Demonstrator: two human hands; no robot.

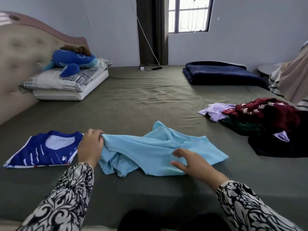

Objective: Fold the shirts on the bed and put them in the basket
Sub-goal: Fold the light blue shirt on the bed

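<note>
Light-blue shirt point(155, 147) lies rumpled, left hand point(90, 147) gripping it, right hand point(191, 162) spread on it

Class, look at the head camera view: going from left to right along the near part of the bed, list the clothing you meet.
folded blue shirt → light blue shirt, gripped by the left hand with the right hand on it → pile of unfolded clothes

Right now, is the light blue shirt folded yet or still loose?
Still loose. The light blue shirt lies rumpled and bunched on the bed; the left hand grips one end, and the right hand rests open on it.
</note>
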